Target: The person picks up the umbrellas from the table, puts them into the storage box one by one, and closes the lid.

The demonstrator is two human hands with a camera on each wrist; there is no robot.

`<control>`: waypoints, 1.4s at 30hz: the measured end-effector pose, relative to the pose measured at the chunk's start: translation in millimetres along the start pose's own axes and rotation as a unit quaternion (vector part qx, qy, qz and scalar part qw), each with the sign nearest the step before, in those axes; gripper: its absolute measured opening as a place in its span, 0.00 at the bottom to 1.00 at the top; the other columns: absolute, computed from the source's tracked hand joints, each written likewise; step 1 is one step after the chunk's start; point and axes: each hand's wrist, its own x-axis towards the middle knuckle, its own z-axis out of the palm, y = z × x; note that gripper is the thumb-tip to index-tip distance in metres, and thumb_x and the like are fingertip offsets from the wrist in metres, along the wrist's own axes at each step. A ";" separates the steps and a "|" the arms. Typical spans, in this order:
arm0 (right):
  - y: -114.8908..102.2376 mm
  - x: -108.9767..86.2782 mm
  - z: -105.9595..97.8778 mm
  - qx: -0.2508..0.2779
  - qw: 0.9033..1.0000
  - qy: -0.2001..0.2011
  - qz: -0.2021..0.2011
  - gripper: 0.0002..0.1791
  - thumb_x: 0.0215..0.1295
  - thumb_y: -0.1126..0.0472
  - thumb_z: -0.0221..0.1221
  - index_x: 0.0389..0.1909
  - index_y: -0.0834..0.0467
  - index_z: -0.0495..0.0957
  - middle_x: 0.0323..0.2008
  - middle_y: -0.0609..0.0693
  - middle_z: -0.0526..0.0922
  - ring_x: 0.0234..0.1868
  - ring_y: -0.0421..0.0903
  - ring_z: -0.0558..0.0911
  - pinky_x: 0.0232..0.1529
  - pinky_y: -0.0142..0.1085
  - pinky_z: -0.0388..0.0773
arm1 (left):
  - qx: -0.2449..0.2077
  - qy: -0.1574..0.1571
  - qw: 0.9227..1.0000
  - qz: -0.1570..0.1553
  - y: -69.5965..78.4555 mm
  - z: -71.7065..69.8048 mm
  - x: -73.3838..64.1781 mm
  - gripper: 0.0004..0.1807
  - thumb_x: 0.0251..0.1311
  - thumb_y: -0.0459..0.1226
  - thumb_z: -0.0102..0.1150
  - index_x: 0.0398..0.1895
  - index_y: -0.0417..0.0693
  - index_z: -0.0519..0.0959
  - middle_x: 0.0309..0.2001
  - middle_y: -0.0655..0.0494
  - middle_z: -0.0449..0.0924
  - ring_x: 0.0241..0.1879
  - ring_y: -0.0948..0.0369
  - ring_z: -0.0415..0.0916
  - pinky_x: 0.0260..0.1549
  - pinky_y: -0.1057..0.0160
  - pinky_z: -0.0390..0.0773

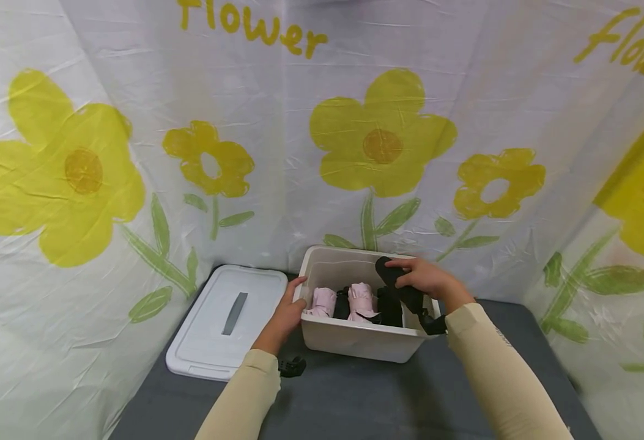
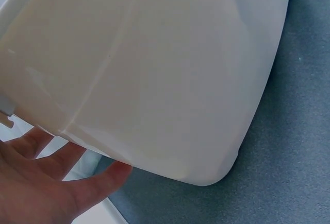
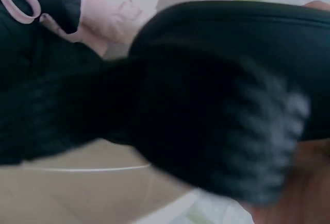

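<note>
An off-white plastic storage bin [image 1: 355, 342] stands on the dark table. Its left side is gripped by my left hand [image 1: 284, 318], thumb near the rim; in the left wrist view the fingers [image 2: 98, 185] lie along the edge of its wall. Over the bin's right end, my right hand [image 1: 429, 278] holds a black elongated item [image 1: 389, 273] with a rounded end, tilted down into the bin. Up close it shows a seamed edge; its kind is unclear. Inside stand two pink rolled cloth bundles [image 1: 361, 299] and black bundles [image 1: 390, 307], side by side.
A white lid [image 1: 206, 324] with a grey handle [image 1: 235, 313] lies flat left of the bin. Behind the dark table [image 1: 355, 403] hangs a white sheet [image 1: 277, 201] painted with yellow flowers, close to the bin's back. Black wrist straps [image 1: 293, 366] sit on the wrists.
</note>
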 end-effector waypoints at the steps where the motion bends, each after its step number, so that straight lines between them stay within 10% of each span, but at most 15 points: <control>1: 1.8 1.7 0.5 0.003 1.000 -0.005 0.008 0.37 0.59 0.68 0.56 0.72 0.57 0.62 0.71 0.66 0.56 0.40 0.48 0.70 0.32 0.35 0.69 | 0.002 0.000 1.000 -0.001 0.3 0.7 0.4 0.34 0.63 0.30 0.39 0.73 0.64 0.56 0.69 0.35 0.57 0.57 0.41 0.67 0.36 0.50 0.78; 6: 7.8 5.8 4.9 0.021 0.998 -0.019 0.050 0.37 0.60 0.69 0.56 0.72 0.59 0.60 0.70 0.65 0.56 0.37 0.48 0.71 0.33 0.39 0.72 | 0.002 0.000 1.000 -0.005 1.8 4.0 2.6 0.34 0.63 0.31 0.39 0.72 0.66 0.57 0.70 0.37 0.57 0.57 0.41 0.68 0.35 0.51 0.78; 12: 6.5 1.8 8.0 0.043 0.996 -0.031 0.074 0.33 0.65 0.66 0.54 0.71 0.67 0.58 0.70 0.72 0.57 0.66 0.68 0.65 0.50 0.57 0.77 | 0.000 -0.014 1.000 -0.009 7.0 5.6 3.6 0.34 0.62 0.30 0.39 0.73 0.62 0.56 0.69 0.35 0.57 0.55 0.42 0.68 0.36 0.50 0.78; 27: 3.4 -8.9 10.4 0.034 0.997 -0.024 0.059 0.30 0.67 0.62 0.55 0.69 0.64 0.63 0.68 0.68 0.64 0.67 0.66 0.65 0.55 0.59 0.73 | 0.026 -0.016 1.000 0.001 6.6 3.9 8.4 0.36 0.60 0.31 0.39 0.72 0.66 0.56 0.69 0.33 0.56 0.56 0.40 0.66 0.34 0.51 0.78; 42: 2.6 -43.4 24.5 -0.134 0.990 0.025 -0.045 0.30 0.65 0.56 0.59 0.68 0.58 0.68 0.64 0.64 0.71 0.62 0.63 0.73 0.54 0.53 0.74 | 0.014 -0.068 0.997 -0.017 5.1 -12.9 3.3 0.36 0.66 0.34 0.41 0.77 0.64 0.48 0.74 0.36 0.48 0.66 0.38 0.61 0.50 0.38 0.74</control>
